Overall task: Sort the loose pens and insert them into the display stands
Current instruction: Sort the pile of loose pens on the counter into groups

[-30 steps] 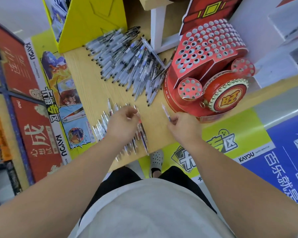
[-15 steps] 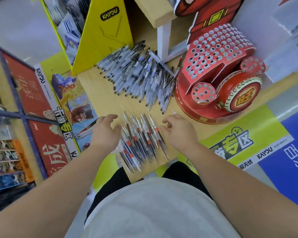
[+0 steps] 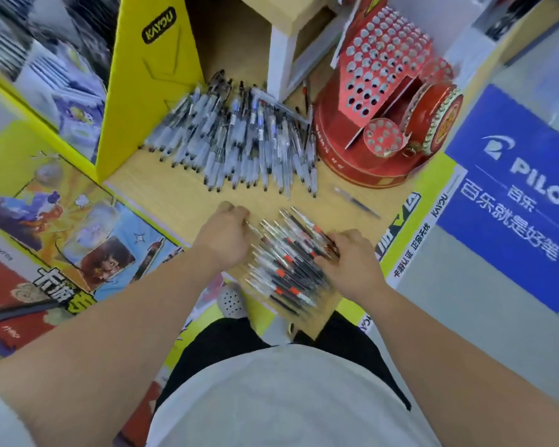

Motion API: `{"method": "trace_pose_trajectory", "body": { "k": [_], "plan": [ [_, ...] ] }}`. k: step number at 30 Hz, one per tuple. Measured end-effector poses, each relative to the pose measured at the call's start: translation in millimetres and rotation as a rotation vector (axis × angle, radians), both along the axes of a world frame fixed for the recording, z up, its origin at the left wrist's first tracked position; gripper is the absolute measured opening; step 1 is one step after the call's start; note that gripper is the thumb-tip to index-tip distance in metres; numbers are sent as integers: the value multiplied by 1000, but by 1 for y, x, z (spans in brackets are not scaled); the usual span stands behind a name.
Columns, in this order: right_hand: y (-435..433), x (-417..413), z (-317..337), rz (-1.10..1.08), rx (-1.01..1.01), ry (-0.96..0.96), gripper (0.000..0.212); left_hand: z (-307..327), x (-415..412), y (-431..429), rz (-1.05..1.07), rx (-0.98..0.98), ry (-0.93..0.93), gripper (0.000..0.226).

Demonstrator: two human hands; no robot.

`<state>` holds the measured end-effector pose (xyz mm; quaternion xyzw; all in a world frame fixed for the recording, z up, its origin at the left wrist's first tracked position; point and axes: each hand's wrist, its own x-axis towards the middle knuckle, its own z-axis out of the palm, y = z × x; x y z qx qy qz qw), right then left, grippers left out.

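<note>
A wooden counter is seen from above, with a large heap of loose pens spread along its far edge. Their tips are pointed toward the near edge. The heap is flanked on the left by a yellow display box and on the right by a red display stand, which is set in the far right corner. The upper faces of the stand are pierced with rows of round holes. Whether any hole is filled cannot be told.

A smaller bundle of pens, marked with red bands, is laid close together at the near edge, slanted from near left to far right. The bundle is bracketed by both hands. The left hand is placed at the bundle's left side with its fingers curled inward. The end of one pen is met by its fingertips, but whether that pen is pinched in the grip cannot be told. The right hand is set on the bundle's right side, and its grip is closed, with the fingers curled over the outermost pens.

A single pen is left lying apart near the right edge, just in front of the red stand, and is blurred.
</note>
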<state>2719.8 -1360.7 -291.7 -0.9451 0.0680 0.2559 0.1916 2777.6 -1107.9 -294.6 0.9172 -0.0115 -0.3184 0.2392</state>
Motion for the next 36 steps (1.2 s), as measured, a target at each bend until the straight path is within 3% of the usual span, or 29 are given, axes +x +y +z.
{"method": "trace_pose_trajectory", "body": {
  "k": [12,20,29,36],
  "plan": [
    [8,4,-1,-29,75,-58,52,-4,-7,-13,11,126,-36,21],
    [5,16,5,-22,113,-71,56,13,4,2,111,71,-65,46],
    [45,65,22,-218,183,-160,46,21,73,33,116,-56,-226,33],
    [107,140,24,-345,216,-193,33,16,155,47,73,-93,-371,35]
  ]
}}
